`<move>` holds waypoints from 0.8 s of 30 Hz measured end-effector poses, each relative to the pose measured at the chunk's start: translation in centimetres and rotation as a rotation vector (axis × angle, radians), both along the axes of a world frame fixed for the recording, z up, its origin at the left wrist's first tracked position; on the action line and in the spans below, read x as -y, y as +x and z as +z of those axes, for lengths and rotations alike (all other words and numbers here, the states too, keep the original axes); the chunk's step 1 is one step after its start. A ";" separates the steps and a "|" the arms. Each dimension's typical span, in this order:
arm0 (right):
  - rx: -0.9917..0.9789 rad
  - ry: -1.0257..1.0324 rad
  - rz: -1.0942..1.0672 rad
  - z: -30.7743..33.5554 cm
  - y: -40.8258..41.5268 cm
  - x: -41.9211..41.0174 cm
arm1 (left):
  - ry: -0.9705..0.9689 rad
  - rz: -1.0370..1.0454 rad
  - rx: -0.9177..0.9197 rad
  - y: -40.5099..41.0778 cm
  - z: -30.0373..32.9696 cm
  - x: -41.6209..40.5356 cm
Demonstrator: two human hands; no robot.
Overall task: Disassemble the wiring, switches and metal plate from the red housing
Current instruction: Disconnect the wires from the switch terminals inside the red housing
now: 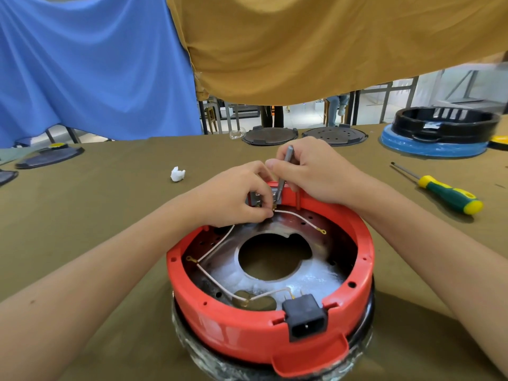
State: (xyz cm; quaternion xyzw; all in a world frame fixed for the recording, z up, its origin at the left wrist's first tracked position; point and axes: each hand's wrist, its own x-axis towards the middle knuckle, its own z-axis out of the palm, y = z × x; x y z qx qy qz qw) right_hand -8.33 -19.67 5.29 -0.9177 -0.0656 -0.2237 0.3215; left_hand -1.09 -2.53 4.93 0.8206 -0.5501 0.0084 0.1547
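The round red housing point(247, 336) sits upside down in front of me, with a metal plate point(310, 273) with a large central hole inside it. White wires point(214, 246) with ring terminals run across the plate. A black power socket point(306, 317) sits in the near rim. At the far rim my left hand point(236, 193) pinches a wire terminal at a switch point(257, 198). My right hand point(310, 171) grips a thin grey metal tool point(283, 171), its tip down at the same switch.
A green-and-yellow screwdriver point(445, 192) lies to the right on the olive cloth. A crumpled white scrap point(177, 174) lies left of centre. Dark round lids point(270, 136) and a black-and-blue housing point(439, 130) stand along the far edge. Blue and yellow cloths hang behind.
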 end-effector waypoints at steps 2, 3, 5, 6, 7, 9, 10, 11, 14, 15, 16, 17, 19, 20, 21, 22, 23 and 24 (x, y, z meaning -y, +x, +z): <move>-0.007 0.047 -0.021 -0.1 0.3 0.1 | 0.001 0.006 -0.018 -0.2 0.0 0.0; -0.009 0.082 -0.027 -0.2 0.4 0.1 | -0.002 0.009 -0.026 -0.2 0.0 -0.1; -0.001 0.123 -0.030 -0.5 0.4 0.1 | -0.008 0.017 -0.030 -0.2 0.0 0.0; 0.012 0.122 -0.031 -0.6 0.2 0.1 | -0.010 0.024 -0.032 -0.2 -0.1 0.0; 0.031 0.115 -0.033 -0.7 0.1 0.1 | -0.011 0.028 -0.034 -0.2 -0.1 0.0; 0.078 0.102 -0.043 -0.7 -0.2 0.0 | -0.014 0.031 -0.037 -0.1 -0.1 -0.1; 0.095 0.091 -0.047 -0.7 -0.2 0.0 | -0.016 0.033 -0.038 -0.1 -0.1 -0.1; 0.101 0.074 -0.046 -0.6 -0.3 -0.1 | -0.015 0.035 -0.038 -0.1 -0.1 0.0; 0.078 0.033 -0.027 -0.6 -0.3 -0.2 | -0.009 0.033 -0.036 0.0 -0.1 0.0; 0.070 0.032 -0.023 -0.6 -0.3 -0.2 | -0.011 0.032 -0.035 0.0 -0.1 0.0; 0.063 0.035 -0.021 -0.6 -0.2 -0.2 | -0.012 0.031 -0.035 0.0 -0.1 0.0; 0.059 0.044 -0.019 -0.6 -0.1 -0.1 | -0.013 0.032 -0.035 0.0 -0.1 0.0; 0.048 0.073 -0.009 -0.6 0.2 0.2 | -0.012 0.036 -0.033 0.0 -0.1 0.0; 0.043 0.089 -0.007 -0.7 0.3 0.3 | -0.010 0.038 -0.031 0.0 -0.1 0.0; 0.035 0.104 -0.007 -0.7 0.5 0.4 | -0.008 0.039 -0.031 0.0 -0.1 0.0; 0.022 0.115 -0.009 -0.8 0.6 0.5 | -0.007 0.038 -0.033 0.0 -0.1 0.0; 0.002 0.115 -0.011 -0.8 0.8 0.5 | -0.005 0.035 -0.035 0.0 -0.1 0.0; -0.024 0.101 -0.011 -0.8 0.9 0.5 | -0.006 0.031 -0.035 0.0 -0.1 0.0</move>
